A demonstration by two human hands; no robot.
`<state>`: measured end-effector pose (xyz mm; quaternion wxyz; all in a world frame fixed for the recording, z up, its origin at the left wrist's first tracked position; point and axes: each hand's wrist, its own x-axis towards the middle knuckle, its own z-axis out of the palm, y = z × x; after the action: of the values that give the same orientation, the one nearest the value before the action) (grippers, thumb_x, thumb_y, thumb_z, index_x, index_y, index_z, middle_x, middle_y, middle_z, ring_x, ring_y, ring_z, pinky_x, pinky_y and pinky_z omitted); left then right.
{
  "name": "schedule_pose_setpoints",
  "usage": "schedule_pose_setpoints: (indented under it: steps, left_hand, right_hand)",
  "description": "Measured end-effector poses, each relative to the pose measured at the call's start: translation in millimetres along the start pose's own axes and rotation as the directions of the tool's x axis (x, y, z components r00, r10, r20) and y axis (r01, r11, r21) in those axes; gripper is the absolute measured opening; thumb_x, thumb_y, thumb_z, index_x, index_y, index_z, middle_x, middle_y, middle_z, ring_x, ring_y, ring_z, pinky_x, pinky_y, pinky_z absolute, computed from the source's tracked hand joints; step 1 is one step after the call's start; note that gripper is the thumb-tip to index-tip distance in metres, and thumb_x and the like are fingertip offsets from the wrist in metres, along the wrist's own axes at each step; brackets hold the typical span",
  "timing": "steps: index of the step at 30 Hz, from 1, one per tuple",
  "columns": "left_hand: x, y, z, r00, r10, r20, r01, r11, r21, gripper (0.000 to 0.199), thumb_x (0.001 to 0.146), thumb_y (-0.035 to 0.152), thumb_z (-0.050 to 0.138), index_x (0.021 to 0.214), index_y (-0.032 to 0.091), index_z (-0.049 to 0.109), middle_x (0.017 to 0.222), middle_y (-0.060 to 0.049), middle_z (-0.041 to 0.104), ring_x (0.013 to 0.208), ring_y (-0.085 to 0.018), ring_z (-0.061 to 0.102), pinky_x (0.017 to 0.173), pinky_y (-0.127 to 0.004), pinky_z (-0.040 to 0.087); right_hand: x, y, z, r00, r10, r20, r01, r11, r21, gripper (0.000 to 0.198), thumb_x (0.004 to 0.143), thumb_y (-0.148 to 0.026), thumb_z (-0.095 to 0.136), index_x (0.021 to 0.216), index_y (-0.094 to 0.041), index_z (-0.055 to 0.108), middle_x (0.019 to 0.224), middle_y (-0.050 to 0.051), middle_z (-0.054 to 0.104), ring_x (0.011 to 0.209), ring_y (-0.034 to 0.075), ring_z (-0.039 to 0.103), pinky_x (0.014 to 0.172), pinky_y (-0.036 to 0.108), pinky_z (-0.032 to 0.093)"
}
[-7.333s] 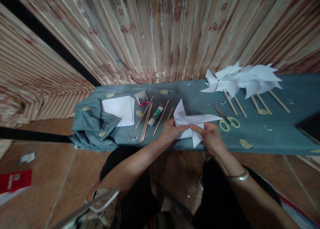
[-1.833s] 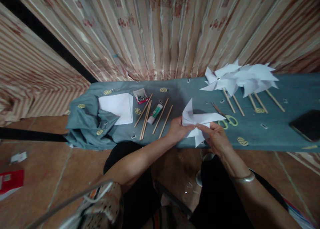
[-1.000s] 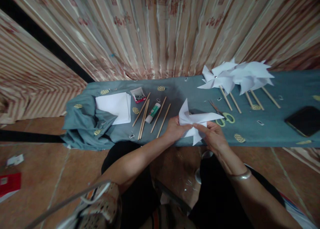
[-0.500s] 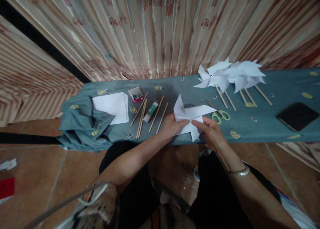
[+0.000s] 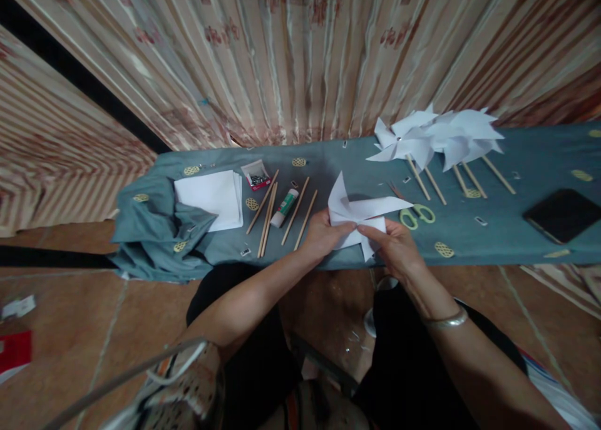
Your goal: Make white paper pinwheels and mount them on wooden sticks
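A white paper pinwheel [image 5: 359, 212] is held over the front of the table between my two hands. My left hand [image 5: 325, 235] grips its left side, the thumb pressed near the centre. On the right side my right hand [image 5: 397, 245] is closed on it, its thumb also at the middle, almost touching the other. Fingers behind the paper are hidden. Just right of the pinwheel lie scissors with green handles [image 5: 417, 216]. To the left are a glue stick [image 5: 285, 207] and several wooden sticks [image 5: 306, 220].
White paper sheets [image 5: 209, 198] lie at the left, beside a small red-and-white box [image 5: 257, 175] of metal pieces. Several finished pinwheels [image 5: 436, 136] on sticks rest at the back right. A dark flat object [image 5: 563, 216] sits far right on the blue-green cloth [image 5: 493, 242].
Both hands still hold the pinwheel. Its blades have tilted slightly, and the right thumb sits a little closer to the left one. The view has shifted slightly.
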<state>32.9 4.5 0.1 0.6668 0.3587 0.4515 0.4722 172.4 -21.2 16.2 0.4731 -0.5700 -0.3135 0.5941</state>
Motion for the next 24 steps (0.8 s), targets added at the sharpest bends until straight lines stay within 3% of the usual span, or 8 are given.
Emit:
schedule_pose_setpoints:
  steps: [16, 24]
  left_hand:
    - [-1, 2, -2, 1.000, -0.012, -0.013, 0.012, 1.000, -0.011, 0.022, 0.056, 0.019, 0.081, 0.074, 0.013, 0.069, 0.071, -0.001, 0.069, 0.064, -0.012, 0.059, 0.066, -0.025, 0.048]
    - [-5, 18, -11, 0.999, 0.039, -0.033, -0.040, 0.999, -0.036, 0.021, 0.055, 0.021, 0.080, 0.072, 0.014, 0.069, 0.070, -0.001, 0.070, 0.064, -0.013, 0.061, 0.066, -0.026, 0.049]
  right_hand:
    - [0, -1, 1, 1.000, 0.010, 0.003, -0.010, 1.000, -0.018, 0.035, 0.048, -0.037, 0.089, 0.077, -0.022, 0.075, 0.070, 0.000, 0.076, 0.064, 0.018, 0.067, 0.067, 0.031, 0.051]
    - [-1, -8, 10, 0.998, -0.034, 0.044, 0.036, 0.999, -0.035, 0.040, 0.050, -0.048, 0.089, 0.079, -0.023, 0.076, 0.068, -0.001, 0.074, 0.062, 0.016, 0.064, 0.064, 0.029, 0.050]
